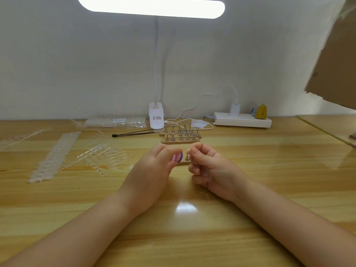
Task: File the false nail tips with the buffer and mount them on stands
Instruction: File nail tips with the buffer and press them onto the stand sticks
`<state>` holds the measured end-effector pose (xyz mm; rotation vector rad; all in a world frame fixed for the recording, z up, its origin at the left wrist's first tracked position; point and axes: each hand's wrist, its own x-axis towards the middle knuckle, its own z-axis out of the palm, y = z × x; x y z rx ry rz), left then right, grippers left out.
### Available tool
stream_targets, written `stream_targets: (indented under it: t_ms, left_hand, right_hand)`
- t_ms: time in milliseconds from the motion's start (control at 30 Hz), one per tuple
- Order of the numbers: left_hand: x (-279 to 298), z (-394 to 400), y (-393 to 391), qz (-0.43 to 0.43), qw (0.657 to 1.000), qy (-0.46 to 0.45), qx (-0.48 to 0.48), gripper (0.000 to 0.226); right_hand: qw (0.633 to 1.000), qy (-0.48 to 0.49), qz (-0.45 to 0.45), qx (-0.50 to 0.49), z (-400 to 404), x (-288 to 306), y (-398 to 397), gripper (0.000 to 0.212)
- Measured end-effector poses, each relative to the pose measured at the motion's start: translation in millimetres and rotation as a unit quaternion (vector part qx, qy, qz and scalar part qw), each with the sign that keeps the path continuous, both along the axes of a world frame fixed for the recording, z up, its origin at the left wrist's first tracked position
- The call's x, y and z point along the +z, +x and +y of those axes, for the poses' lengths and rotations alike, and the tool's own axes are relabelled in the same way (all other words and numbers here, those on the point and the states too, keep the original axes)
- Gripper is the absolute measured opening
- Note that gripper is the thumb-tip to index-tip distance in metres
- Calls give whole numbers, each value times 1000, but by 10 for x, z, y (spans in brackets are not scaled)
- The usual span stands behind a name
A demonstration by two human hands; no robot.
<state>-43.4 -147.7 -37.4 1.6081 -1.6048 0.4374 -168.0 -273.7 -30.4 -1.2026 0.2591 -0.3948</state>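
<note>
Early stage: left hand (154,166) gripping buffer (178,157), right hand (204,162) pinching clear tip (187,151) above 1 stand (186,158). Rear stands (180,134) bare; tip strips (52,157) untouched.

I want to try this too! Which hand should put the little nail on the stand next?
Probably the right hand: it pinches what looks like a clear nail tip just above the small stand. The left hand is busy gripping the purple buffer.
</note>
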Motion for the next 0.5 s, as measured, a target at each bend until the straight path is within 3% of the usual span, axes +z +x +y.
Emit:
stream_targets:
  t_ms: [100,267,400,500]
  left_hand:
    - [46,-6,-4,20,998,-51,-12,26]
    - [14,-2,-31,16,1000,3,-6,28]
    - [65,-1,-47,-6,999,-51,-12,29]
    - [28,-12,-66,1,1000,3,-15,29]
  right_hand:
    - [1000,-21,4,2,23,-15,8,9]
    - [1000,-15,3,3,20,0,-5,9]
    - [1000,-25,2,4,28,-25,12,11]
    - [1000,-10,1,0,15,-28,15,8]
